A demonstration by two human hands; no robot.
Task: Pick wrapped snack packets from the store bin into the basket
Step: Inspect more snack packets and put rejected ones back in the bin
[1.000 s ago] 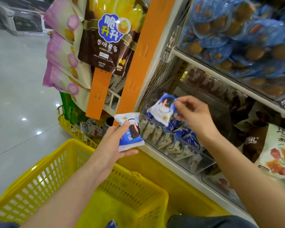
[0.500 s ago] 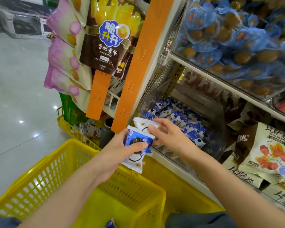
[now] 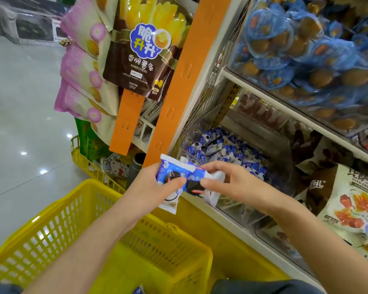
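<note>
Now holding two snack packets just above the basket [image 3: 179, 229]'s far rim: first packet [image 3: 168, 170] pinched in the left grip [image 3: 155, 187], second packet [image 3: 210, 194] pinched in the right grip [image 3: 232, 183], overlapping, long axes slanting down. Left grip nearer the basket's opening, so probably releases first. Also counting a third packet [image 3: 139, 290] inside the basket, many in the bin [image 3: 238, 209].

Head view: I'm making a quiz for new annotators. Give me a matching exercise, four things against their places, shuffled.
Things
1. basket
2. potato sticks bag
3. blue round packs
4. snack packets

Places
A. highest, upper right of the view
B. one held in the left hand, one in the right hand
C. hanging left of the tall orange strip
D. lowest, under both forearms

Pairs: 1-D, 2-C, 3-A, 4-B
</note>
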